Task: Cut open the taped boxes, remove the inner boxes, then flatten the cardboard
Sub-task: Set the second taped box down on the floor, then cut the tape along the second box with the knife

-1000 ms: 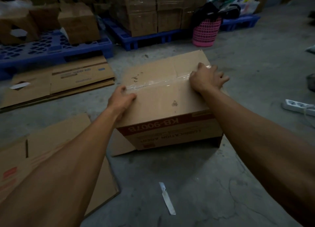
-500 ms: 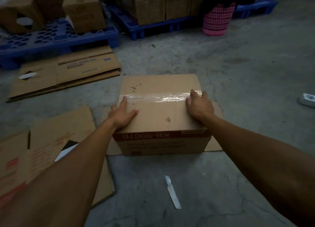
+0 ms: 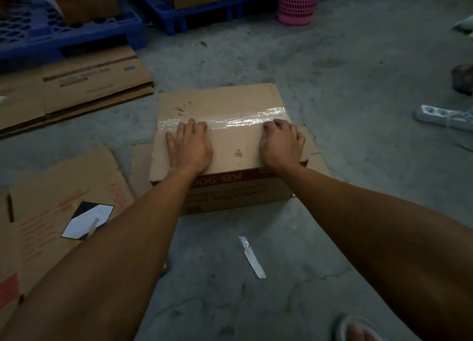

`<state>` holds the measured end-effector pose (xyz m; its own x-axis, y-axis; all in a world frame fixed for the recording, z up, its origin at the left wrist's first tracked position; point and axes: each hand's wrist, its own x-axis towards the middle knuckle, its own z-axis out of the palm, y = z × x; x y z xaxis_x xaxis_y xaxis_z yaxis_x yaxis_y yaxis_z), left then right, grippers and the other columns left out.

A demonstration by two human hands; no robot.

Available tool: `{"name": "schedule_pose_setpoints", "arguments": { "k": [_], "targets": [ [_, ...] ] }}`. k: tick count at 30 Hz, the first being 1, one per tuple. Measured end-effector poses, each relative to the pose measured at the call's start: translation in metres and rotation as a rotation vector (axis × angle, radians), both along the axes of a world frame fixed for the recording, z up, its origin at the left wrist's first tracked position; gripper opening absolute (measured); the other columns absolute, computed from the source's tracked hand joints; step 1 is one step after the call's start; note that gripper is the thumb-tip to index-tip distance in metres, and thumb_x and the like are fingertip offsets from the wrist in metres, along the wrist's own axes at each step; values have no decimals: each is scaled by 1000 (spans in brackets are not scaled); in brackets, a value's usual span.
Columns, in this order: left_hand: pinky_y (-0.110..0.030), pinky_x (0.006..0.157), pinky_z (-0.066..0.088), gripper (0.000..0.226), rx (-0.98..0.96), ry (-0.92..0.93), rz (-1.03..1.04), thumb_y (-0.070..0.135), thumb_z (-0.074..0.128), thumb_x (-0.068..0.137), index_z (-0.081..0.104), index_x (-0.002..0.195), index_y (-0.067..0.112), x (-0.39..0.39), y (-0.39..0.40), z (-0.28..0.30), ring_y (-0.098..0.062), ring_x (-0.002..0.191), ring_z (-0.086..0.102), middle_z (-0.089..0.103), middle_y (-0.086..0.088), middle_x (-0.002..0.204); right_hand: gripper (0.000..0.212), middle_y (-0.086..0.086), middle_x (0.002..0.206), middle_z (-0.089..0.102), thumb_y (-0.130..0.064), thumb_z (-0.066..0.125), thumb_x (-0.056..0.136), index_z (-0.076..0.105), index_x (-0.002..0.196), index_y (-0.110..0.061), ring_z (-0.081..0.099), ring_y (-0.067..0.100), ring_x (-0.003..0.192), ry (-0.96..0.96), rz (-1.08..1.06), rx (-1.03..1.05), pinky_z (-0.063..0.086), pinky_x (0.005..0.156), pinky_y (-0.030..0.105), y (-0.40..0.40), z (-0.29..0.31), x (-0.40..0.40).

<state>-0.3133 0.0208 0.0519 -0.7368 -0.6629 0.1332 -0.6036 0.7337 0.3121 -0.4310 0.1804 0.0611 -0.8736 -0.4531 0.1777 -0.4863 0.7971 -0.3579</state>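
A brown cardboard box [image 3: 230, 105] with a red band printed KB-900 stands on the concrete floor, its top seam closed by clear tape [image 3: 245, 120]. My left hand [image 3: 190, 146] lies flat on the lid's near left part, fingers spread, fingertips at the tape. My right hand [image 3: 282, 144] rests on the lid's near right part with fingers curled at the tape. Neither hand holds anything. A bare knife blade [image 3: 252, 257] lies on the floor in front of the box, between my forearms.
Flattened cardboard [image 3: 76, 84] lies at the left, with more sheets [image 3: 51, 212] near my left arm. Blue pallets [image 3: 64, 33] with stacked boxes stand at the back, beside a pink basket [image 3: 298, 5]. A white power strip [image 3: 442, 116] lies at right. My sandalled foot [image 3: 358, 328] is at the bottom.
The box has come down flat onto the floor and nearer to me. Both hands slid from its side edges onto the lid, up to the tape seam.
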Motion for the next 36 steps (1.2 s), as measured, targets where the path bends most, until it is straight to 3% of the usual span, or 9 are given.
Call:
{"name": "schedule_pose_setpoints", "arguments": {
  "k": [5,9,14,16,21,27,31,34,36],
  "targets": [
    [-62,114,18,45,-87,-64,19,35,34,96,46,136,19,-7,1,-3,-33,140,33,43,-9,147,20,3,107,57,-29,46,99,58,112,-20,52,21,96,72,124,-116,41,81,34,34,-6,53],
    [-62,113,20,46,-82,-55,2,36,32,95,47,135,19,-4,-1,0,-32,139,34,44,-10,146,15,2,101,56,-27,46,98,52,108,-18,55,22,81,81,199,-79,42,70,36,58,-39,94],
    [-58,119,7,53,-19,-100,-86,40,27,100,32,151,23,6,-10,-1,-29,150,15,23,-6,162,43,16,129,56,-39,51,96,50,129,-12,57,37,115,-527,37,200,49,94,43,66,-110,146],
    [-55,121,2,55,14,-132,-122,41,26,102,26,154,25,10,-15,2,-27,152,9,15,-4,165,50,17,135,49,-36,56,93,45,136,-12,51,37,122,-584,-5,262,45,99,42,62,-131,168],
    [-50,121,-3,57,39,-148,-162,44,24,103,18,158,27,17,-18,4,-25,153,2,6,-4,167,35,19,129,52,-23,45,100,41,133,-15,54,37,117,-582,-79,264,44,98,44,57,-150,189],
    [-50,121,0,56,21,-130,-157,44,23,104,21,157,26,15,-18,4,-26,153,5,10,-4,166,23,18,119,63,-23,62,91,64,113,-15,61,37,112,-742,49,163,50,94,39,56,-129,159],
    [-51,118,13,52,-56,-71,-139,43,27,102,35,151,27,13,-15,7,-28,148,23,27,-6,162,21,14,119,67,-17,64,91,70,111,-18,62,31,114,-793,28,80,52,96,35,42,-71,115],
    [-52,111,23,44,-63,-36,-153,36,34,101,48,142,27,14,-29,17,-30,137,38,44,-6,151,10,13,116,69,-13,72,85,69,91,-21,63,31,113,-813,114,52,53,99,40,26,-25,81],
    [-53,110,27,42,-47,32,-127,32,40,100,51,140,22,20,-41,20,-32,132,42,48,-9,147,6,12,112,69,-12,72,86,70,91,-14,64,32,111,-849,186,65,53,99,44,16,8,65]
  ]
}}
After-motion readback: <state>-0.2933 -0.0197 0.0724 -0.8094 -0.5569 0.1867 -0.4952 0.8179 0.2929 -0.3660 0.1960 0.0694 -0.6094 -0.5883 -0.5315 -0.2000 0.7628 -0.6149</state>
